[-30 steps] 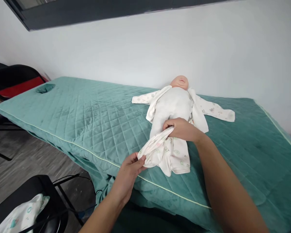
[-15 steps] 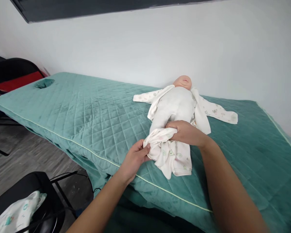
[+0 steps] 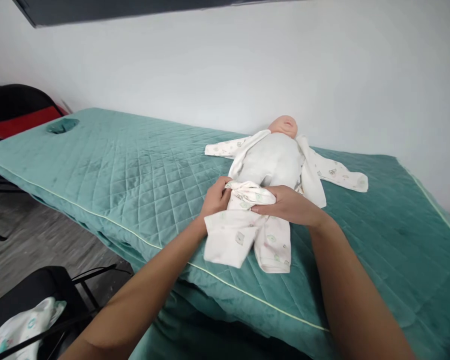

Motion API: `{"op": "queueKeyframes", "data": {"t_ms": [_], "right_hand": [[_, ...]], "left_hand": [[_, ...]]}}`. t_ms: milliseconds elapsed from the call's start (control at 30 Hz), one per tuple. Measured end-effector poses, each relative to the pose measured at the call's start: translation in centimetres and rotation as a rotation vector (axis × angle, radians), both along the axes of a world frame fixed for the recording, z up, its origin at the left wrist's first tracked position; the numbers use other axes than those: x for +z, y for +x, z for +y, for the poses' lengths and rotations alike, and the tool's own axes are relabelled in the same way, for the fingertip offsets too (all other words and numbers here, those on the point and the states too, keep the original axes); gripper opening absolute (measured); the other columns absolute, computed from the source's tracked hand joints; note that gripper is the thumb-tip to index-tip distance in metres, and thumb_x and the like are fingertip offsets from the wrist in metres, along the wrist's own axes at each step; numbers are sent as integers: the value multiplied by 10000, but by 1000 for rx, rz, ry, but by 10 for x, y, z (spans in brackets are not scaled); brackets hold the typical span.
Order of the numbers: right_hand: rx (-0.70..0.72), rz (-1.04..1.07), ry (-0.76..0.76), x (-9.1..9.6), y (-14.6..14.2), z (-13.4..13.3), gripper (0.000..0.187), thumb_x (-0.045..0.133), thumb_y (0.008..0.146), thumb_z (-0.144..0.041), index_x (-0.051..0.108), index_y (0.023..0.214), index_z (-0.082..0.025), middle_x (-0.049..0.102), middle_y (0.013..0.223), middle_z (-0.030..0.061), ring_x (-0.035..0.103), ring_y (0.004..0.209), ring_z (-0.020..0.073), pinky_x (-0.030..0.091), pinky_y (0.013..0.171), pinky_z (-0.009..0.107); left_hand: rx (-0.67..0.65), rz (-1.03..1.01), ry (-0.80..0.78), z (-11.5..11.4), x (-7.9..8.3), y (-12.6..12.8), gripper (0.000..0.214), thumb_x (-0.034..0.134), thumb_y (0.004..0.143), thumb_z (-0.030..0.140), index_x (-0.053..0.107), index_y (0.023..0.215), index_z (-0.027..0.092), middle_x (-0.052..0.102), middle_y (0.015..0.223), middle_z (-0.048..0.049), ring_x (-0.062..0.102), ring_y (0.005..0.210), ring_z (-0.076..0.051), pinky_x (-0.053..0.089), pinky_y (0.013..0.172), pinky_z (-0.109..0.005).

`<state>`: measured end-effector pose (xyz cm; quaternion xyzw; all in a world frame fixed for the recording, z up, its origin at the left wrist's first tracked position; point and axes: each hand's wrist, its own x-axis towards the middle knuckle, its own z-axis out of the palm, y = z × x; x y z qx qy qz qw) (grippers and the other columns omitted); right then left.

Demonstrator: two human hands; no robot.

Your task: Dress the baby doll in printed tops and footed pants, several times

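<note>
A baby doll [image 3: 272, 159] with a pale cloth body lies on its back, head toward the wall. Its white printed jacket [image 3: 341, 176] is spread open under it, sleeves out to both sides. Over the doll's lower legs are small white printed pants [image 3: 228, 240], the waistband bunched and both pant legs hanging toward me. My left hand [image 3: 215, 197] grips the waistband's left side. On the right side, my right hand [image 3: 285, 204] is closed on the same waistband, thumb and fingers around the fabric. The doll's feet are hidden inside the pants.
A green quilted bed cover [image 3: 135, 165] lies under everything, with a face hole [image 3: 62, 125] at the far left. White wall [image 3: 172, 70] rises behind. A black chair [image 3: 45, 285] holding a printed cloth [image 3: 26, 325] stands at lower left; another chair [image 3: 18, 112] is beyond.
My left hand has moved up and away from me, drawing the waistband higher along the doll's leg. The left pant leg now hangs out flat. My right hand has barely shifted.
</note>
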<state>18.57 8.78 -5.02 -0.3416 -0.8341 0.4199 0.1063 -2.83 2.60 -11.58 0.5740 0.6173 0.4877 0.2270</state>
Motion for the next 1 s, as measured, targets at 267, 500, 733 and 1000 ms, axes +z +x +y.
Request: {"op": "queueKeyframes", "data": {"t_ms": [267, 500, 733, 1000], "right_hand": [[-106, 17, 50, 0, 0, 3, 237, 722, 836, -421, 764, 982, -240, 775, 964, 17, 694, 895, 257, 504, 754, 331], [-257, 88, 148, -7, -4, 13, 225, 669, 849, -355, 727, 1022, -223, 763, 1048, 37, 675, 969, 269, 497, 818, 358], [-291, 82, 161, -10, -7, 14, 169, 644, 841, -358, 682, 930, -219, 748, 940, 44, 657, 908, 273, 483, 743, 354], [-242, 54, 134, -7, -5, 9, 141, 655, 840, -341, 668, 930, -234, 752, 990, 25, 661, 935, 267, 463, 767, 341]], "left_hand": [[-105, 317, 163, 39, 3, -7, 250, 413, 929, 176, 624, 1062, 194, 659, 1072, -101, 603, 1029, -234, 454, 950, -325], [-61, 477, 178, 49, 1, -8, 257, 422, 981, 176, 629, 1133, 186, 658, 1114, -107, 591, 1085, -256, 445, 977, -338], [-63, 598, 167, 49, 12, -5, 385, 320, 1054, 320, 618, 1209, 133, 638, 1121, -69, 580, 1132, -226, 433, 1005, -325], [166, 120, 34, 15, -2, -3, 185, 658, 888, 305, 621, 1040, 206, 675, 958, -46, 609, 859, -199, 463, 813, -316]]}}
